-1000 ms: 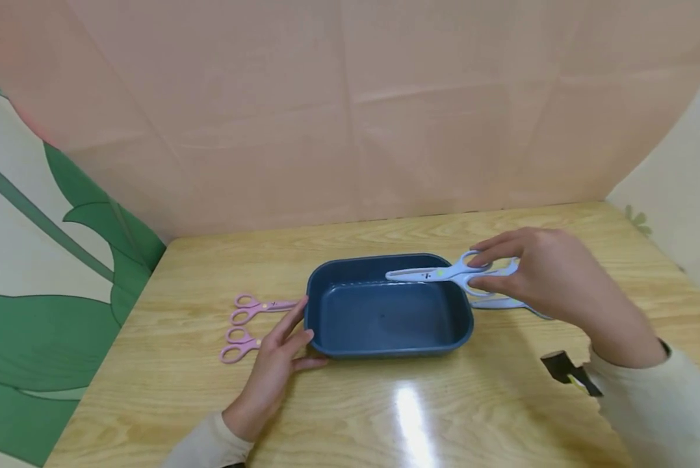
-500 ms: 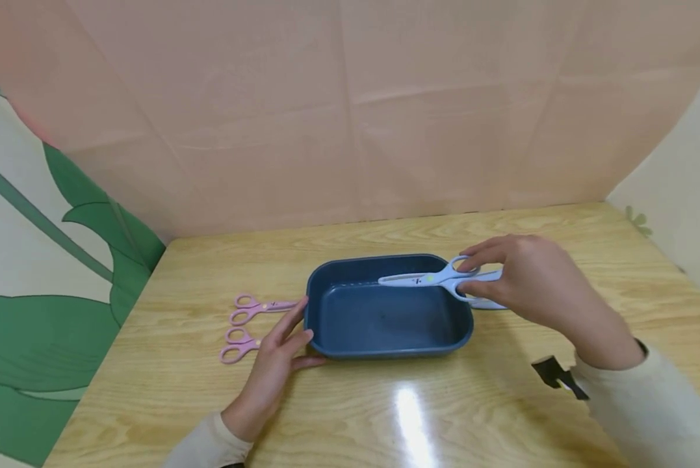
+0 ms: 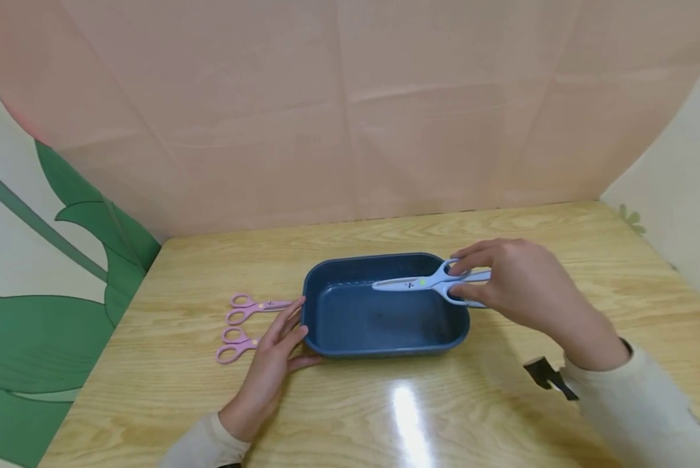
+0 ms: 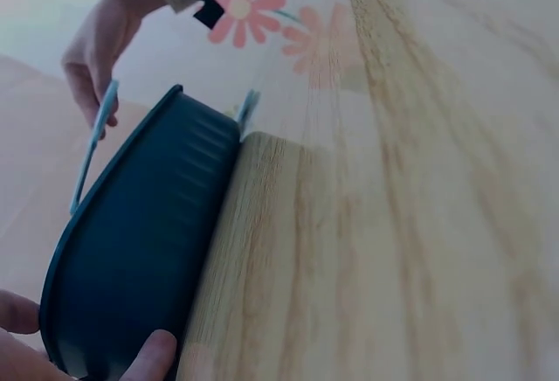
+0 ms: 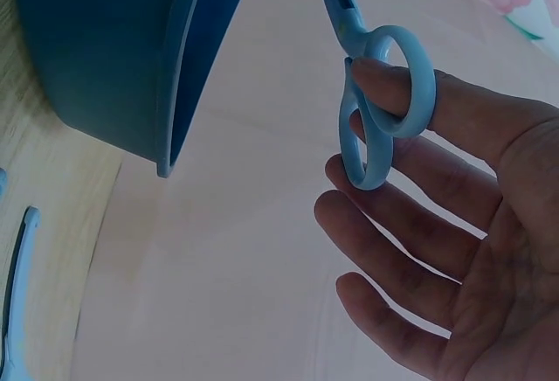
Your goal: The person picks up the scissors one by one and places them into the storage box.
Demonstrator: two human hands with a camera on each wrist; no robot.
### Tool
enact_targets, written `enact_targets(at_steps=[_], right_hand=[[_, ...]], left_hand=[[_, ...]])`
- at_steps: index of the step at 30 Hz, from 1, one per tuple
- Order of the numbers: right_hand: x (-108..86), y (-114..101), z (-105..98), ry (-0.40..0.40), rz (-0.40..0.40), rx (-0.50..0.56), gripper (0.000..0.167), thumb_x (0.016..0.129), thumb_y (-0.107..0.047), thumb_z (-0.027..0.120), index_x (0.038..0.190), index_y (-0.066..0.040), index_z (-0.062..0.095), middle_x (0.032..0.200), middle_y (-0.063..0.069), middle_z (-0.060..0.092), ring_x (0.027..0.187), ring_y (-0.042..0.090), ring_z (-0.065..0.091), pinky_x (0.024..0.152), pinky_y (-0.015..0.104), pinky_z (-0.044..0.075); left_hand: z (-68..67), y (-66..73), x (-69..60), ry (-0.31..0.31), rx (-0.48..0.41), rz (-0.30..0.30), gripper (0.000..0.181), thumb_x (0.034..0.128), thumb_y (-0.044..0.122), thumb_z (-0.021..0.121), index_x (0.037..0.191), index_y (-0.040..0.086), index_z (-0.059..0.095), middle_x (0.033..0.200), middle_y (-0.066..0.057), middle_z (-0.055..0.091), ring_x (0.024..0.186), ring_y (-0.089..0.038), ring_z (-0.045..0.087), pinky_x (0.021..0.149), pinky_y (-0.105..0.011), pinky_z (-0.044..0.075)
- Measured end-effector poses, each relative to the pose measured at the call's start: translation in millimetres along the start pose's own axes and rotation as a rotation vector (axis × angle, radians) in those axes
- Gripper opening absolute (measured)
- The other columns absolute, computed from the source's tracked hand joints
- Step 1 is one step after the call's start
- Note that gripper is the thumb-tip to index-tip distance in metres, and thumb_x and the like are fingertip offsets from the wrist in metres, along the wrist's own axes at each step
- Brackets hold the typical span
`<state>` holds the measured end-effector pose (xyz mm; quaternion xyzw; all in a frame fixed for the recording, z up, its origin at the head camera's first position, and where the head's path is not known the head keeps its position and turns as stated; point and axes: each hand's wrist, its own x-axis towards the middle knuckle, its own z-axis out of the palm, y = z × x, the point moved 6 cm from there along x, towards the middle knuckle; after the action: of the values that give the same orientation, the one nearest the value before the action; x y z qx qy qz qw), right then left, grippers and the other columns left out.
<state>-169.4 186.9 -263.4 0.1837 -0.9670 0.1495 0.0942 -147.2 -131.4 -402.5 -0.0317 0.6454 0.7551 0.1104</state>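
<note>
My right hand (image 3: 522, 279) holds light blue scissors (image 3: 404, 285) by their finger rings. The blades are closed, point left and hang over a dark blue plastic bin (image 3: 379, 353). Up close, the right wrist view has the thumb through one ring (image 5: 424, 93), other fingers at the second ring and the rest spread free. My left hand (image 3: 266, 367) grips the bin's near left corner. A fingertip lies at the rim, and the thumb (image 4: 153, 356) presses the near outer wall. Inside the bin, the visible floor is bare.
Two pink scissors (image 3: 247, 311) lie left of the bin, blades partly hidden by my left hand. Right of it, light blue scissors parts (image 3: 476, 277) show behind my right hand; another blue piece (image 5: 19, 298) lies on the table. A pink-covered wall (image 3: 350, 130) rises behind.
My right hand has carried the blue scissors left and slightly down, farther over the bin. The left hand keeps its place at the bin's corner. The head view has shifted slightly.
</note>
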Motion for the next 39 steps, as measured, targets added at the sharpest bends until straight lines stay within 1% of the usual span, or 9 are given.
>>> enact_targets(at_steps=[5,13,20,27,32,39], right_hand=[[0.0,-0.5,1.2,0.001,-0.018,0.005,0.023,0.077,-0.037,0.084,0.097,-0.026,0.081,0.114,0.001,0.075,0.096,0.027,0.072,0.076,0.047,0.056],[-0.9,0.2,2.6,0.006,-0.029,0.013,0.022,0.077,-0.036,0.084,0.096,-0.026,0.081,0.113,0.000,0.076,0.095,0.026,0.072,0.075,0.047,0.057],[-1.7,0.7,4.7,-0.009,-0.022,0.011,0.023,0.078,-0.037,0.084,0.097,-0.026,0.081,0.115,0.000,0.075,0.096,0.027,0.072,0.075,0.048,0.057],[-0.9,1.1,6.4,-0.017,-0.030,-0.008,0.023,0.078,-0.038,0.083,0.098,-0.026,0.080,0.115,0.000,0.075,0.096,0.026,0.072,0.075,0.047,0.057],[-0.5,1.9,8.1,-0.030,-0.022,-0.007,0.023,0.079,-0.038,0.083,0.098,-0.026,0.080,0.116,0.001,0.075,0.095,0.027,0.072,0.074,0.047,0.057],[0.1,2.9,9.9,-0.053,-0.009,-0.014,0.023,0.078,-0.036,0.084,0.098,-0.025,0.081,0.116,0.001,0.074,0.097,0.028,0.071,0.073,0.046,0.057]], left_hand=[[1.5,-1.0,-0.6,0.002,-0.001,0.002,0.051,0.1027,0.013,0.051,0.152,0.020,0.040,0.158,-0.014,0.037,0.135,-0.030,0.051,0.084,-0.045,0.061],[4.5,0.2,1.3,-0.007,0.013,0.013,0.050,0.1031,0.011,0.051,0.152,0.018,0.041,0.159,-0.012,0.037,0.130,-0.028,0.053,0.083,-0.047,0.061],[4.9,0.1,1.4,-0.006,0.023,0.018,0.050,0.1026,0.010,0.051,0.151,0.017,0.042,0.159,-0.012,0.037,0.131,-0.030,0.051,0.082,-0.049,0.061],[4.4,-0.7,1.8,-0.011,0.033,0.016,0.050,0.1027,0.010,0.051,0.151,0.019,0.042,0.159,-0.011,0.036,0.133,-0.032,0.050,0.082,-0.048,0.062],[4.2,-0.4,1.7,-0.011,0.047,0.011,0.050,0.1029,0.009,0.050,0.151,0.021,0.042,0.159,-0.010,0.036,0.131,-0.031,0.052,0.082,-0.047,0.062],[4.6,0.7,0.3,-0.011,0.056,0.022,0.050,0.1027,0.008,0.051,0.151,0.018,0.042,0.159,-0.012,0.036,0.125,-0.028,0.056,0.082,-0.048,0.062]])
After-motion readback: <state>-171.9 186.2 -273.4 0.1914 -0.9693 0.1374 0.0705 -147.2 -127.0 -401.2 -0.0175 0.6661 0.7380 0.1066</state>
